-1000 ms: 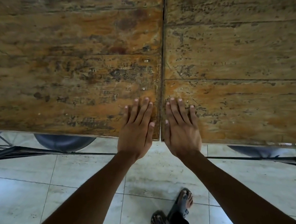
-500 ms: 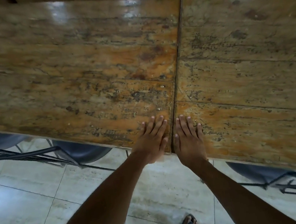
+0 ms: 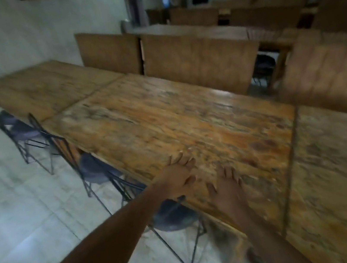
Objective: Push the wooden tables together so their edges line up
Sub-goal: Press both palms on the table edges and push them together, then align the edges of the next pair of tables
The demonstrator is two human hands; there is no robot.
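Observation:
Three worn wooden tables stand in a row. My left hand [image 3: 180, 175] lies with fingers spread on the near edge of the middle table [image 3: 166, 121]. My right hand [image 3: 227, 187] rests flat on the same top, just to the right. The right table [image 3: 340, 184] butts against the middle one along a thin dark seam [image 3: 292, 169], and their near edges look level. The left table [image 3: 43, 88] meets the middle one at a second seam [image 3: 94, 94]. The whole view is motion-blurred.
Black metal-frame chairs with dark seats are tucked under the near side: one [image 3: 172, 218] below my hands, another [image 3: 96, 166] further left, a third [image 3: 20, 130] beyond it. Tall wooden bench backs [image 3: 198, 63] line the far side. Pale tiled floor [image 3: 21, 212] lies to the left.
My view has swung up and to the left. Both hands have left the seam and shifted left onto the middle table; before, one lay on each side of the seam.

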